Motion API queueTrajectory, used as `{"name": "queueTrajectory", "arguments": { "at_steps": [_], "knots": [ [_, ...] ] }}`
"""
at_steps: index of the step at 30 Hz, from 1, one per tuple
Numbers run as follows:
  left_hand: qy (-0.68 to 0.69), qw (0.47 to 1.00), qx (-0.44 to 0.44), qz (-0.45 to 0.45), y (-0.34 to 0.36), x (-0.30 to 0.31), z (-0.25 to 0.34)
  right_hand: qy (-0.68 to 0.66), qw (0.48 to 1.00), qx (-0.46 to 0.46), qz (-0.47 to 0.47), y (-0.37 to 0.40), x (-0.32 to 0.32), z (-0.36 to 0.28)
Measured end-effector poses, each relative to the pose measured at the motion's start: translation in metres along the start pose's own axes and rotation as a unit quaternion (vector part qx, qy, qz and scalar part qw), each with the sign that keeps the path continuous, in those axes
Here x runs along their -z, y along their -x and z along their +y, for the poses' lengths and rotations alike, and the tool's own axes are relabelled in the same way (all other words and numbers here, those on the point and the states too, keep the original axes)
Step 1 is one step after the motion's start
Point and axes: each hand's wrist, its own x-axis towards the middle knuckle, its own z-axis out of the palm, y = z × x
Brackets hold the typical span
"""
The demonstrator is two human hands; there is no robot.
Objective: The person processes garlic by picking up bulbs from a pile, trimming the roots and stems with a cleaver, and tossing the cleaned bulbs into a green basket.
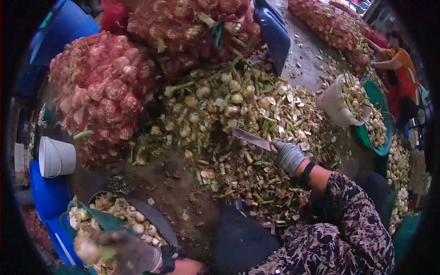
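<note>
Here's your right hand (289,157), right of centre, wrapped round the knife (251,138), blade over the garlic heap (250,117). Lower left, your left hand (140,257) blurs near loose bulbs (139,226); its grip, can't tell.

1. You had two gloved hands in view: your left hand (137,256) and your right hand (291,157).
2. You had one knife (252,139).
3. You faced at least three red mesh sacks (103,87).
4. You had two pale buckets (58,157), one each side.
5. You shared the view with one other person (403,68).
6. You had garlic bulbs (236,98) too many to count.
</note>
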Motion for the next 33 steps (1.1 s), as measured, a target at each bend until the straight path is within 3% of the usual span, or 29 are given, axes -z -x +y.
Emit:
{"name": "queueTrajectory", "arguments": {
  "at_steps": [4,6,8,10,12,13,14,15,17,18,20,21,23,24,26,27,29,30,32,33],
  "knots": [
    [0.079,0.996,0.039,-0.030,-0.009,0.020,-0.007,-0.017,0.999,-0.030,-0.038,-0.009,0.000,-0.010],
    [-0.136,0.970,0.197,0.030,-0.031,0.082,-0.046,-0.036,0.999,0.003,-0.015,-0.007,-0.002,-0.008],
    [-0.452,0.874,0.179,-0.006,-0.063,0.096,-0.127,-0.040,0.999,0.011,-0.024,-0.006,0.007,-0.010],
    [-0.561,0.800,0.211,0.011,-0.100,0.164,-0.182,-0.069,0.997,-0.014,-0.044,-0.008,0.015,-0.012],
    [-0.702,0.603,0.353,0.135,-0.143,0.106,-0.223,-0.057,0.997,-0.012,-0.048,-0.009,0.015,-0.001],
    [-0.857,0.444,0.261,-0.033,-0.158,0.181,-0.247,-0.064,0.996,-0.015,-0.059,-0.010,0.011,0.007],
    [-0.937,0.247,0.145,-0.197,-0.172,0.252,-0.272,-0.071,0.995,-0.019,-0.070,-0.012,0.010,0.013],
    [-0.936,0.252,0.147,-0.195,-0.188,0.244,-0.282,-0.095,0.992,-0.039,-0.079,-0.013,0.016,0.007],
    [-0.923,0.250,-0.138,-0.259,-0.225,0.214,-0.293,-0.083,0.993,-0.030,-0.084,-0.015,0.006,0.020],
    [-0.923,0.252,-0.137,-0.256,-0.236,0.213,-0.298,-0.078,0.993,-0.023,-0.088,-0.017,0.004,0.026],
    [-0.948,0.206,0.072,-0.232,-0.250,0.217,-0.304,-0.072,0.994,-0.008,-0.086,-0.022,0.008,0.025],
    [-0.947,0.206,0.076,-0.236,-0.254,0.217,-0.306,-0.054,0.994,-0.004,-0.094,-0.024,0.011,0.023],
    [-0.944,0.148,0.203,-0.213,-0.258,0.215,-0.307,-0.025,0.991,-0.015,-0.132,-0.029,0.019,0.018],
    [-0.943,0.144,0.205,-0.217,-0.252,0.217,-0.303,-0.030,0.990,-0.017,-0.135,-0.029,0.021,0.018],
    [-0.949,0.141,0.101,-0.262,-0.232,0.223,-0.287,-0.035,0.991,0.013,-0.130,-0.032,0.023,0.019],
    [-0.949,0.139,0.102,-0.264,-0.226,0.210,-0.278,-0.034,0.992,0.030,-0.122,-0.030,0.028,0.016],
    [-0.917,0.223,0.158,-0.291,-0.205,0.172,-0.255,-0.045,0.991,0.015,-0.122,-0.029,0.038,0.003],
    [-0.916,0.219,0.167,-0.291,-0.184,0.173,-0.248,-0.051,0.991,0.009,-0.123,-0.030,0.038,-0.004],
    [-0.852,0.467,0.117,-0.204,-0.136,0.173,-0.232,-0.083,0.991,0.040,-0.098,-0.029,0.029,-0.016],
    [-0.691,0.656,0.287,-0.099,-0.110,0.180,-0.229,-0.099,0.988,0.093,-0.076,-0.030,0.028,-0.024]
  ]
}}
